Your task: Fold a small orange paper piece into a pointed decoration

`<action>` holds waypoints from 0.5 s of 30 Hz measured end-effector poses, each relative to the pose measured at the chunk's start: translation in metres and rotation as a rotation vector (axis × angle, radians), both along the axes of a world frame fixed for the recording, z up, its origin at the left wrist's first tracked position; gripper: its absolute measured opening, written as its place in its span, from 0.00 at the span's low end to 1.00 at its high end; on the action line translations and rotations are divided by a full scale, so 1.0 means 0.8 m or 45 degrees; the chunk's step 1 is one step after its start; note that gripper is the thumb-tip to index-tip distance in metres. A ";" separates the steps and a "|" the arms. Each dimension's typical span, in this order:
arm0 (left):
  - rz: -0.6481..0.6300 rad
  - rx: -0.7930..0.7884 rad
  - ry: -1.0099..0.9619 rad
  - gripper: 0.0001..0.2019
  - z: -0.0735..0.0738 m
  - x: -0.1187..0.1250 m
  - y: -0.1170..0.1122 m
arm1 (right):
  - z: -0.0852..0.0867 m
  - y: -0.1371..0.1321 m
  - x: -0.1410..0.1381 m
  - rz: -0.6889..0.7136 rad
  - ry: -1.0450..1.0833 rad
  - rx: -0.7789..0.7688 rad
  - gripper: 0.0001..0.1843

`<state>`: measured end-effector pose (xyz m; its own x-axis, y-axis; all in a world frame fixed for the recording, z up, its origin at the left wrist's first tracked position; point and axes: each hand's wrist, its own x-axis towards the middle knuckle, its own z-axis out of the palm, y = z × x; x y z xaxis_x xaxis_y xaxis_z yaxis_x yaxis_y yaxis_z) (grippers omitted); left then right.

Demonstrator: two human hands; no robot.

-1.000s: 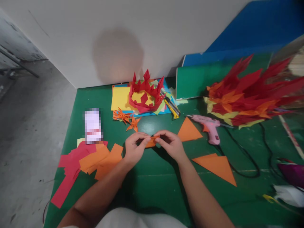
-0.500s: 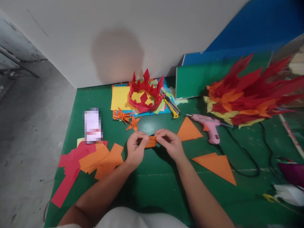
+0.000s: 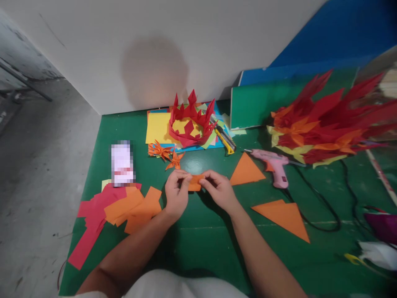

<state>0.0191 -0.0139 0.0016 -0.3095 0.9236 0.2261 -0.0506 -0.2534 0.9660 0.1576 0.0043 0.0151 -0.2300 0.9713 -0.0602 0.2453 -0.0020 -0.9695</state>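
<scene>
A small folded orange paper piece [image 3: 195,182] is pinched between both my hands over the green table [image 3: 198,248]. My left hand [image 3: 176,192] grips its left end with thumb and fingers closed. Gripping the right end is my right hand [image 3: 218,190], fingers pressed together. Two small folded orange paper flowers [image 3: 164,154] lie just beyond my hands. An orange paper triangle [image 3: 246,170] sits to the right of my right hand, and a larger orange triangle [image 3: 283,217] lies nearer the front.
A red paper crown [image 3: 190,122] rests on coloured sheets [image 3: 158,127] at the back with a yellow utility knife [image 3: 225,140]. A pink glue gun [image 3: 274,165] and its black cord [image 3: 322,207] lie right. Red-orange paper flames [image 3: 325,124] stand far right. Red and orange scraps [image 3: 118,209] lie left.
Both hands have drawn slightly closer together around the orange piece, which looks more compactly folded. Nothing else on the table has moved.
</scene>
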 end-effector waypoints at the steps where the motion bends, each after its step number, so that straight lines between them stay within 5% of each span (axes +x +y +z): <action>1: 0.008 -0.012 -0.011 0.05 0.000 0.001 0.000 | 0.000 0.000 -0.001 -0.020 -0.024 0.018 0.12; 15: 0.078 0.056 0.113 0.04 -0.002 -0.004 -0.001 | -0.005 -0.003 -0.006 0.264 -0.197 0.191 0.14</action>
